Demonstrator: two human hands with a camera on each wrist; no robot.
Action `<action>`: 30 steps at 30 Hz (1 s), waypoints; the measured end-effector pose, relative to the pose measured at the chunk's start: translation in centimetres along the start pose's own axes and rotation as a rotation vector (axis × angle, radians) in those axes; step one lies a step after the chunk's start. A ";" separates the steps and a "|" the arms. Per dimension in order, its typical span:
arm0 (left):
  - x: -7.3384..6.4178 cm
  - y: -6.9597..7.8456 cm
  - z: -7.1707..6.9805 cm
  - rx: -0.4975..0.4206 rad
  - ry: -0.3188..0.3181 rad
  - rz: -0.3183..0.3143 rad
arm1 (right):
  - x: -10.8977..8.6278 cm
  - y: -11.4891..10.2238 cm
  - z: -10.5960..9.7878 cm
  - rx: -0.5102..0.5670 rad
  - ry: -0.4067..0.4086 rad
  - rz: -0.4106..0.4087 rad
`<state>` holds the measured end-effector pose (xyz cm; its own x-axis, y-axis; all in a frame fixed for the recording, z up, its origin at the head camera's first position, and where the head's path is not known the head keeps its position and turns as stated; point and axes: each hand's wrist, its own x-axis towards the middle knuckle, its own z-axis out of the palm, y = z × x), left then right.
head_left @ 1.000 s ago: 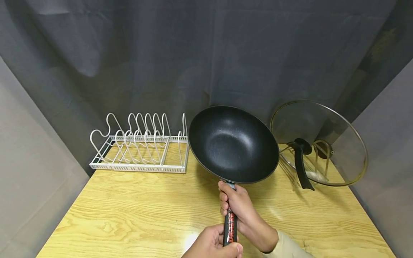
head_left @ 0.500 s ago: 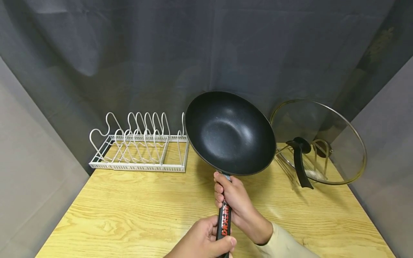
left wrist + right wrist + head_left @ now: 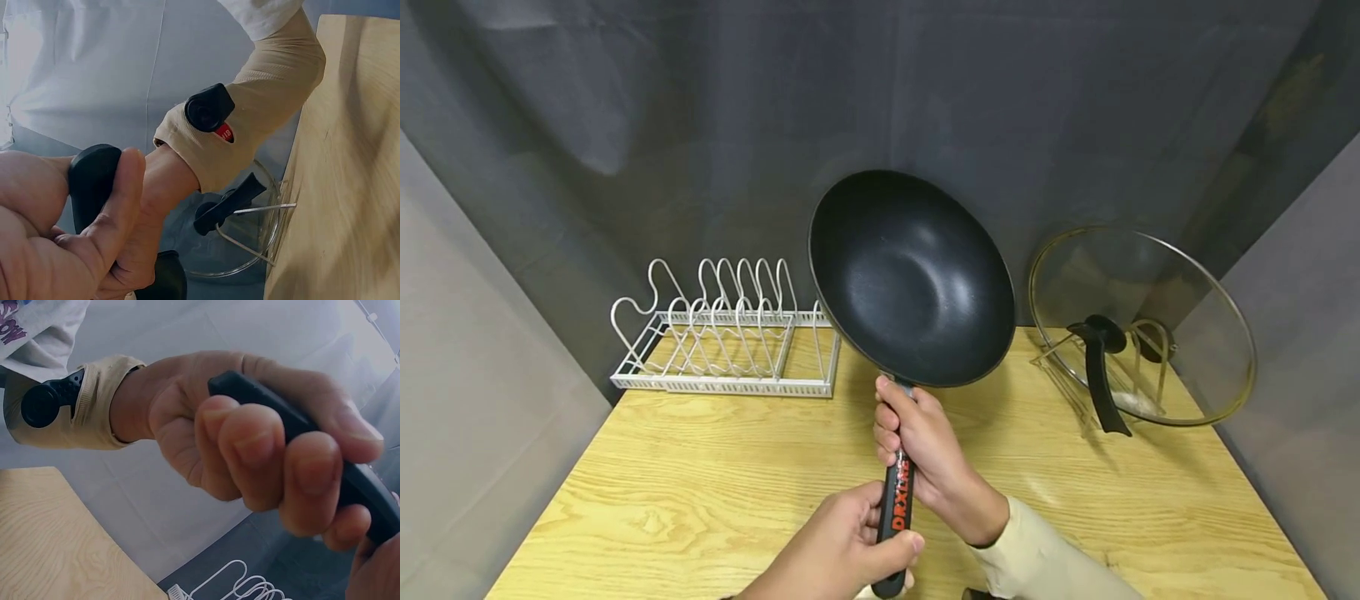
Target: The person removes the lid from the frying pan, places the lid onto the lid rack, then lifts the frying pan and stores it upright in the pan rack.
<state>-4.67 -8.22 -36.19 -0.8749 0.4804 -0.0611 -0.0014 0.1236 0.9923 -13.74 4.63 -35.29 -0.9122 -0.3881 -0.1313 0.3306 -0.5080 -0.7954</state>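
In the head view a black wok (image 3: 910,283) is held up over the table, its inside facing me and its rim tilted. My right hand (image 3: 928,446) grips its black handle (image 3: 895,500) just below the bowl, thumb laid along it. Lower down, toward the handle's end, my left hand (image 3: 850,542) grips as well. Seen from the right wrist, the left hand's fingers (image 3: 312,481) curl round the handle, while part of the right hand (image 3: 378,575) shows at the corner. The left wrist view has the handle's butt (image 3: 94,169) between left thumb and palm.
A white wire rack (image 3: 722,387) with upright loops stands at the back left. On the right a glass lid (image 3: 1180,333) with a black handle (image 3: 1097,383) leans in a wire stand (image 3: 1161,375). Dark curtain (image 3: 737,125) hangs behind the wooden table (image 3: 700,483).
Both hands have raised the wok and carried it up and to the left, its bowl tilting further. Their grip on the handle stays the same. Rack and lid have not moved.
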 end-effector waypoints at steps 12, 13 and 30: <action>-1.1 1.3 -1.2 0.257 0.072 0.060 | 0.7 -0.2 1.5 0.008 -0.084 -0.027; -1.2 1.4 -1.3 0.264 0.075 0.059 | 0.8 -0.2 1.7 0.013 -0.095 -0.029; -1.9 2.8 -2.5 0.337 0.174 0.130 | 2.0 -0.7 4.4 0.098 -0.257 -0.060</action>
<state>-4.20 -11.00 -33.07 -0.9263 0.3602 0.1104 0.2482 0.3630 0.8981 -14.75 0.84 -32.40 -0.8438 -0.5310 0.0784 0.3110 -0.6027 -0.7348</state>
